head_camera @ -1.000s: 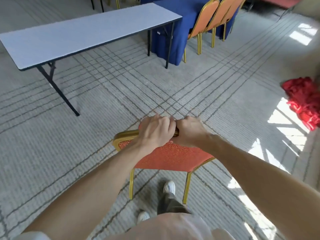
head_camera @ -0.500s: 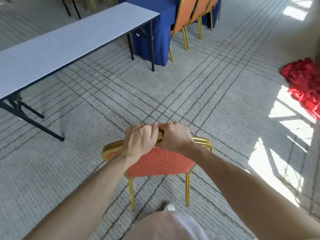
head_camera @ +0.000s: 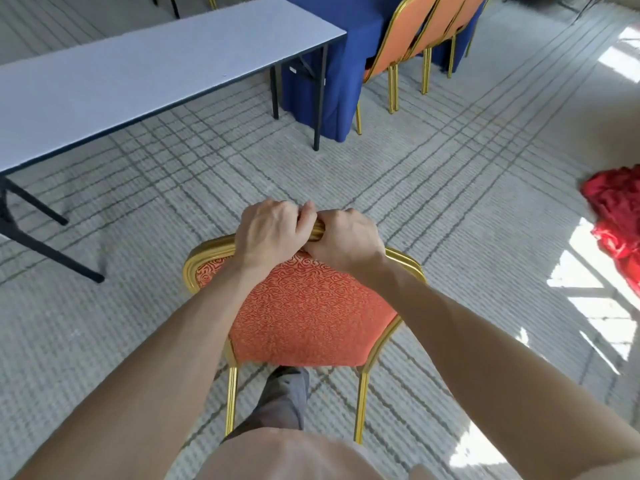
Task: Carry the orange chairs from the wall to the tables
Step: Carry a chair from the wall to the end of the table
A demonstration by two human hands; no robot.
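Left hand (head_camera: pixel 268 233) and right hand (head_camera: pixel 346 239), knuckles touching, both curled tight round gilt top rail of orange chair (head_camera: pixel 304 313); white table (head_camera: pixel 138 74) ahead-left.

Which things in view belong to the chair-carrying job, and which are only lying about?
Job: orange chair, gripped at its top rail by left hand and right hand; white table; blue-covered table; placed chairs beside it.
Lying about: red cloth on the carpet.

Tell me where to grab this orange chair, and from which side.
Grip the orange chair by its gold top rail, from behind and above: that rounded bar is its highest edge, and the left hand and right hand wrap it side by side.
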